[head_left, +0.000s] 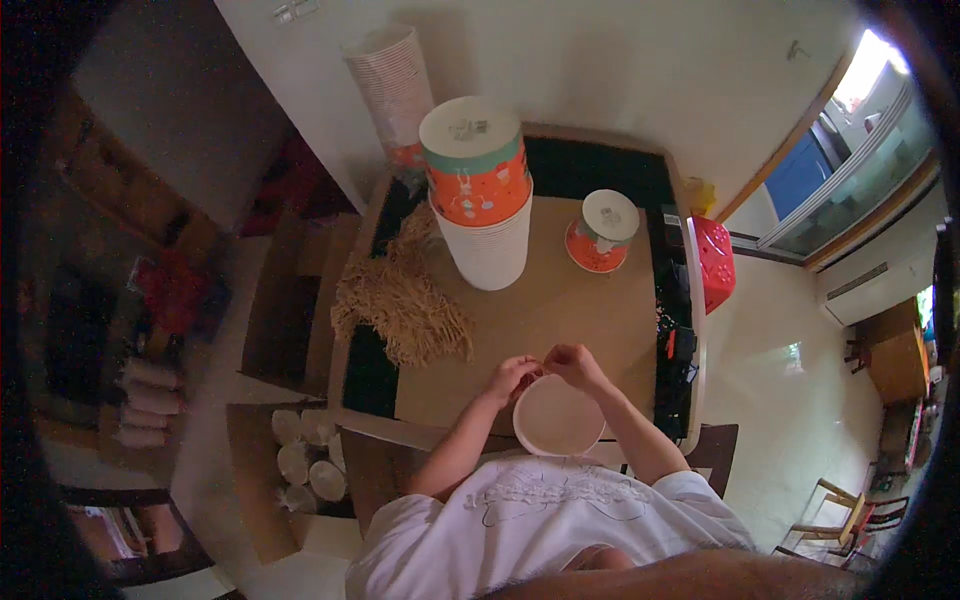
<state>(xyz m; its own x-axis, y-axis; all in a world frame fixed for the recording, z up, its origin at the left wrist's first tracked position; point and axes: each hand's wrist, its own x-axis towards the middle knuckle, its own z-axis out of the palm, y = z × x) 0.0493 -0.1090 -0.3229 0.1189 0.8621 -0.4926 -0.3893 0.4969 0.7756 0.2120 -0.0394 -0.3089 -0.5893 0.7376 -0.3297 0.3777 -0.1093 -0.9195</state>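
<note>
Here the work looks early in a long batch, judging by what lies on the table (600, 330). The left hand (512, 377) and right hand (575, 365) meet at the far rim of a white tub (557, 415), which sits at the table's near edge, close to the person's chest. Both hands are curled, fingertips pinched on or just above that rim; whether they grip the rim itself or some small thing between them cannot be told.

Done, as it seems: 1 lidded orange tub (603, 232) stands near the far right of the table, and another lidded orange one (473, 160) tops a tall white stack (488, 245) toward the far left. Left to do: that stack, a second tall stack (392, 90) behind it against the wall, and the heap of straw-like filling (400, 300) left of the white stack, apart from the hands.

Hard to read: the inside of the tub in hand shows pale and blank, so it may be empty or already lidded. Small pale cups (305, 460) in a box below the table's left corner are dim. The person's lap and the table's near edge are hidden by the white shirt (540, 520).
</note>
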